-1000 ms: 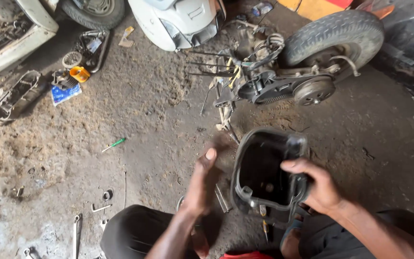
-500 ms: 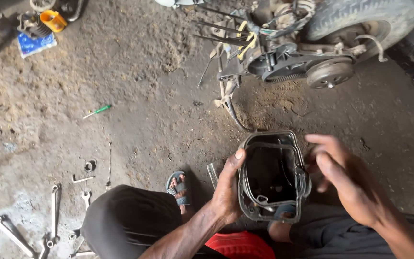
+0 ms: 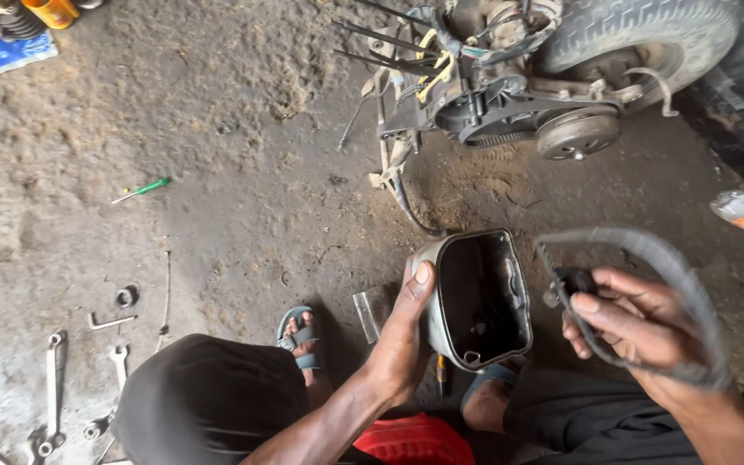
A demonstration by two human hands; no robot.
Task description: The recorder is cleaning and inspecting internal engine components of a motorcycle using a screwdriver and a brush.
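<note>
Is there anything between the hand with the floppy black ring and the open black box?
Nothing visible is. The right hand holds the black rubber ring just right of the black box, with only bare floor showing in the gap. The left hand grips the box's other side.

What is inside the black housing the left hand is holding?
The black housing looks hollow and dark, with only small fittings near its bottom. The left hand grips its outer wall, covering that side; the deepest corners stay in shadow.
</note>
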